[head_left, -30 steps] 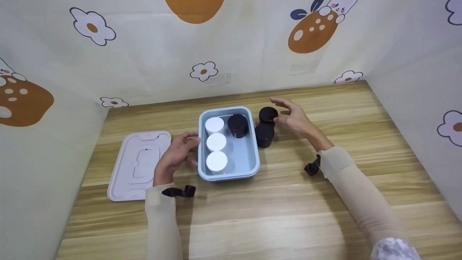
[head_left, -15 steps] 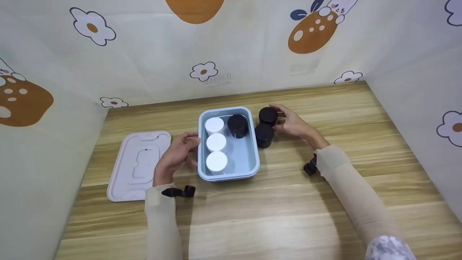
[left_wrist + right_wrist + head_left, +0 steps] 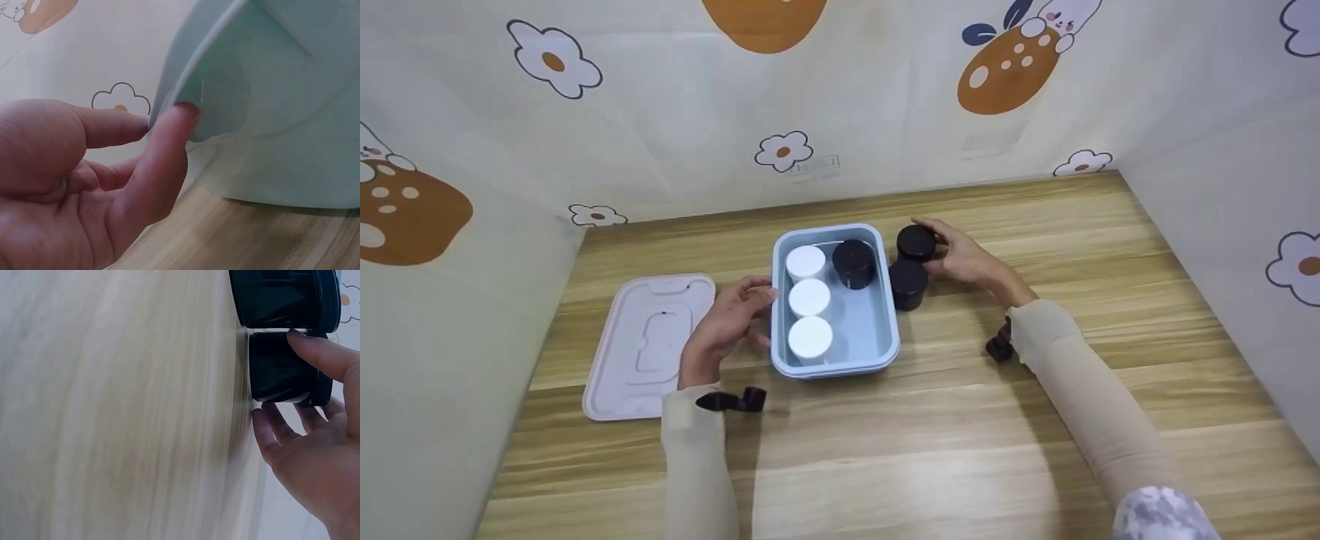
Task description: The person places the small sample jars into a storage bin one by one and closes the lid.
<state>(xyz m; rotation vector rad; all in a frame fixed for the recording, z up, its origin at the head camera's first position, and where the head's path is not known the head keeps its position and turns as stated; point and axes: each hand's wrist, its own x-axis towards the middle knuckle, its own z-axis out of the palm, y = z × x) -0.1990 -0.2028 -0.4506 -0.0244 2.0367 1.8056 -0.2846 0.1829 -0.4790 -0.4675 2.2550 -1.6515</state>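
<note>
A blue plastic box [image 3: 864, 330] stands in the middle of the table. In it are three white-lidded jars [image 3: 809, 298] in a column and one black jar [image 3: 854, 261] at the far right. My left hand [image 3: 729, 319] pinches the box's left rim; the left wrist view shows thumb and fingers at that rim [image 3: 194, 62]. Right of the box, two more black jars stand close together, a nearer jar [image 3: 909, 285] and a farther jar [image 3: 916, 243]. My right hand [image 3: 966, 255] holds the farther jar, thumb on the near side and fingers around its far side.
A pale lid [image 3: 622, 352] lies flat on the table left of the box. The wooden table [image 3: 885, 457] meets patterned wall sheets [image 3: 660, 142] at the back and both sides. Dark wrist cameras hang beneath both forearms.
My right hand has moved in leftward, and its spread fingers have closed around the farther black jar. My left hand and the box have stayed in place.
</note>
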